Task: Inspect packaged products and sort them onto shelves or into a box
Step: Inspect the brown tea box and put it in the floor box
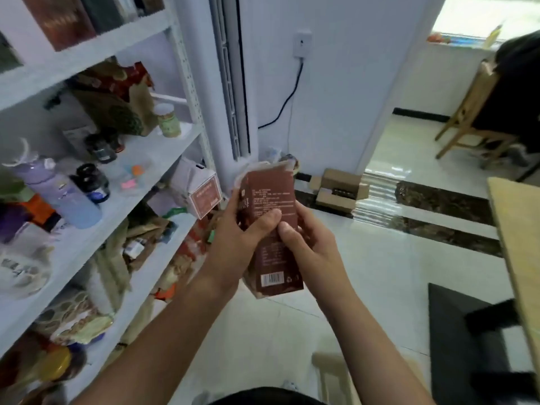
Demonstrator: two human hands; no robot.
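A tall brown package [270, 194] with white print and a barcode near its bottom is held upright in the middle of the view, its printed back facing me. My left hand [236, 244] grips its left side, thumb across the print. My right hand [309, 244] grips its right side, thumb on the front. White shelves [96, 226] stand to the left, crowded with bottles, jars, bags and cartons. An open cardboard box [339, 190] lies on the floor by the wall behind the package.
A white standing air conditioner [230, 83] rises behind the shelves. A wooden table edge [517, 244] and a dark chair [473, 340] are at the right. Further back a person sits on a wooden chair [467, 118]. Another cardboard piece [333, 372] lies near my feet.
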